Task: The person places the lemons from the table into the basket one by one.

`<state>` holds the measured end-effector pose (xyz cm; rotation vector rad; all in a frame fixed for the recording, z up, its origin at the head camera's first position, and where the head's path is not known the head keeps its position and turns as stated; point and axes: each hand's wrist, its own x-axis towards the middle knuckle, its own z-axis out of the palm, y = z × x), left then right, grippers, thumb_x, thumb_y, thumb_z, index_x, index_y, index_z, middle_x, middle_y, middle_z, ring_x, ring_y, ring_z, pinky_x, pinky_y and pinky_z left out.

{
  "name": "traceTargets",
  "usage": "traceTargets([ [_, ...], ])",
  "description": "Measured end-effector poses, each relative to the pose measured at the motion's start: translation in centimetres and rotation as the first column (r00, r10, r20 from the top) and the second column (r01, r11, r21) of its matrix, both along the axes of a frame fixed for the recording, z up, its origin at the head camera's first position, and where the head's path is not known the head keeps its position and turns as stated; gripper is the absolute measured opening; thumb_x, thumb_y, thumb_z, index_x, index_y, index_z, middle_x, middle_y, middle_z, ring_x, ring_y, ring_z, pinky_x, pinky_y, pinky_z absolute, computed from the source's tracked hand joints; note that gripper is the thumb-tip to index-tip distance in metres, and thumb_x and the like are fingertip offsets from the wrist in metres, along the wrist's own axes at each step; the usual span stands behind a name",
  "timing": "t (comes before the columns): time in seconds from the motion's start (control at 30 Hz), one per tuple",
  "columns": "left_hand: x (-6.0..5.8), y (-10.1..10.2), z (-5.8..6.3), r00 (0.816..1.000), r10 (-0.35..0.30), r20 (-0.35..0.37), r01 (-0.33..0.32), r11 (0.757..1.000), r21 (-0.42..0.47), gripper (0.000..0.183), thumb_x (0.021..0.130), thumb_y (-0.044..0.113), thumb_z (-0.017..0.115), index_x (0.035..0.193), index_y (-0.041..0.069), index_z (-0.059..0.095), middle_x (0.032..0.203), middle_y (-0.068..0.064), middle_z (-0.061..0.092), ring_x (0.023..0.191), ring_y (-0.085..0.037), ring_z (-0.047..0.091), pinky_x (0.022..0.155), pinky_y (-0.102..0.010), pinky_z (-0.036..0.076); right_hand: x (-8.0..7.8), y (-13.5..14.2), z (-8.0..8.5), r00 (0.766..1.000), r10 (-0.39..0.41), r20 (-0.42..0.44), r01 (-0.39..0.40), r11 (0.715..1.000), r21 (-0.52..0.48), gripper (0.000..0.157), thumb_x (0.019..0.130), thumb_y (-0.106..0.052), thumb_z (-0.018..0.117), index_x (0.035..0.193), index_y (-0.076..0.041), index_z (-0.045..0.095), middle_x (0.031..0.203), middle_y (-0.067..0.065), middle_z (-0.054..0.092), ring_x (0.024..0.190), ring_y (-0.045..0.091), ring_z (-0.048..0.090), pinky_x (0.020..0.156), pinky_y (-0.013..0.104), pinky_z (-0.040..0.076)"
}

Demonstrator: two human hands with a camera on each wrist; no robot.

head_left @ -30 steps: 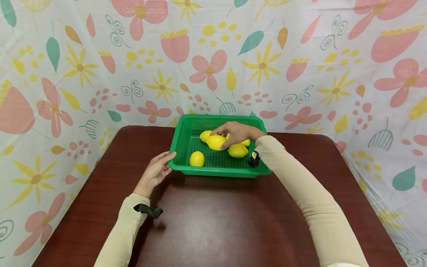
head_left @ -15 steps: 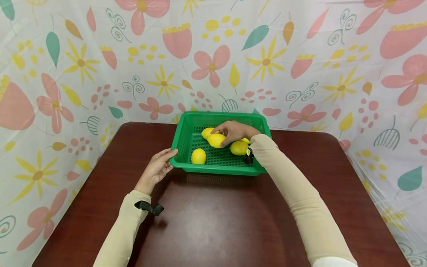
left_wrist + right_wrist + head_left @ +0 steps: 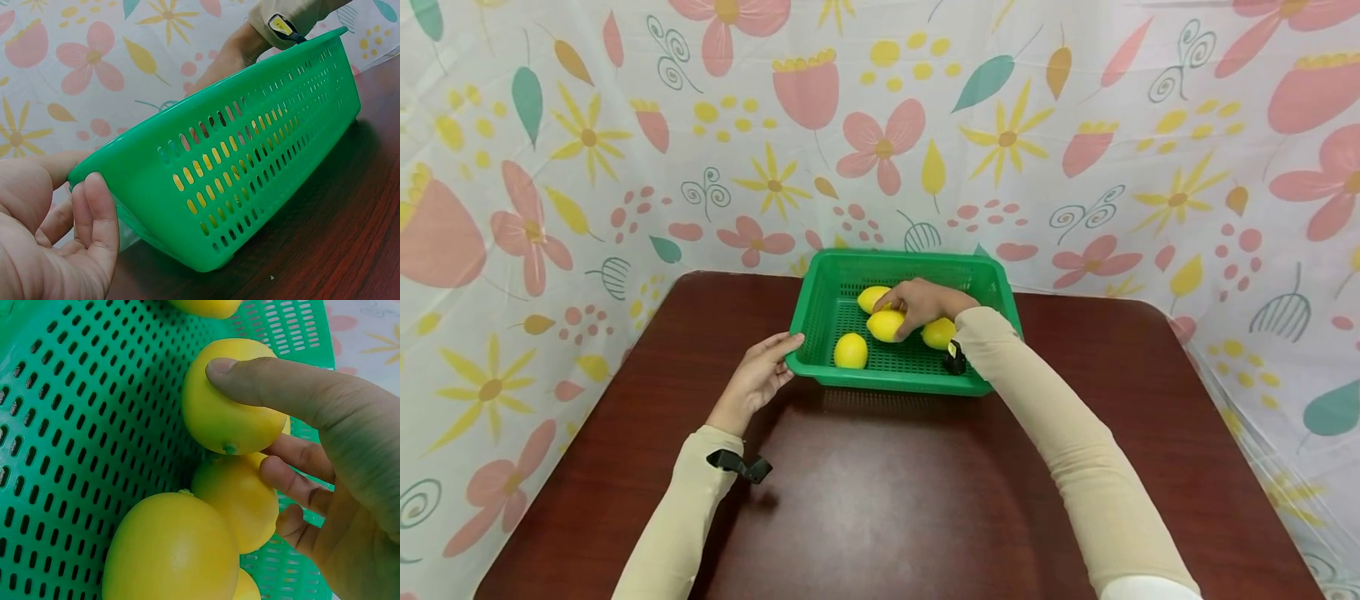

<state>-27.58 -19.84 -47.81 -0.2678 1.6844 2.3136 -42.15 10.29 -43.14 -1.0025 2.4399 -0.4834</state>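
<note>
A green plastic basket (image 3: pixel 895 383) with slotted walls holds several lemons at the back of the table. My left hand (image 3: pixel 756 375) pinches its front-left corner; in the left wrist view, fingers curl under the rim (image 3: pixel 156 119). Inside the basket, my right hand (image 3: pixel 925 302) grips a lemon (image 3: pixel 883 326), thumb lying along its side. One lemon (image 3: pixel 851 352) rests alone near the front left, another lemon (image 3: pixel 872 298) lies behind the gripped one. At the right is a lemon (image 3: pixel 938 333) partly covered by the wrist. The right wrist view shows lemons (image 3: pixel 175 550) close below the held fruit.
The dark reddish-brown table (image 3: pixel 865 492) extends in front of the basket and to both sides. A flower-printed cloth (image 3: pixel 880 100) hangs close behind the basket and along the table's sides. Black straps with camera mounts (image 3: pixel 739 465) are on the wrists.
Within the basket, the right hand and its lemon have moved slightly left and toward the front. The left hand keeps its hold on the corner. The head view has shifted a little.
</note>
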Motion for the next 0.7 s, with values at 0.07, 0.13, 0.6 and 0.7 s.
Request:
traceTargets([
  [0.07, 0.0, 0.0, 0.0, 1.0, 0.0, -0.002, 0.0, 1.0, 0.002, 0.036, 0.104, 0.021, 0.063, 0.136, 0.007, 0.051, 0.079, 0.009, 0.063, 0.061, -0.004, 0.051, 0.063, -0.02, 0.045, 0.0, -0.1, -0.1, 1.0, 0.005, -0.011, -0.005, 1.0, 0.018, 0.063, 0.086, -0.023, 0.086, 0.144, -0.02, 0.061, 0.131, 0.009, 0.067, 0.118, 0.025, 0.063, 0.09, 0.039, 0.053],
  [0.13, 0.0, 0.0, 0.0, 1.0, 0.004, 0.001, -0.004, 1.0, 0.0, 0.037, 0.104, 0.021, 0.063, 0.136, 0.008, 0.051, 0.077, 0.009, 0.061, 0.06, -0.004, 0.05, 0.062, -0.02, 0.045, 0.0, -0.2, -0.2, 1.0, 0.009, -0.019, -0.009, 1.0, 0.026, 0.06, 0.086, -0.023, 0.085, 0.142, -0.019, 0.063, 0.14, 0.006, 0.063, 0.12, 0.026, 0.062, 0.093, 0.041, 0.053],
  [0.6, 0.0, 0.1, 0.0, 1.0, -0.003, 0.002, 0.003, 1.0, -0.006, 0.037, 0.104, 0.022, 0.064, 0.136, 0.009, 0.051, 0.082, 0.008, 0.063, 0.062, -0.005, 0.051, 0.063, -0.02, 0.045, 1.2, 1.6, 2.9, 0.993, -0.07, -0.09, 0.057, 0.989, -0.137, 0.052, 0.094, -0.037, 0.075, 0.139, -0.013, 0.064, 0.134, 0.013, 0.066, 0.124, 0.037, 0.059, 0.1, 0.052, 0.05],
  [0.7, 0.1, 0.0, 0.0, 1.0, -0.005, 0.004, 0.005, 1.0, -0.006, 0.036, 0.104, 0.021, 0.064, 0.135, 0.009, 0.052, 0.081, 0.008, 0.063, 0.062, -0.005, 0.051, 0.063, -0.02, 0.045, 2.1, 2.0, 3.5, 0.983, -0.117, -0.145, 0.086, 0.975, -0.205, 0.046, 0.097, -0.036, 0.073, 0.136, -0.012, 0.066, 0.127, 0.012, 0.07, 0.118, 0.033, 0.063, 0.097, 0.05, 0.051],
])
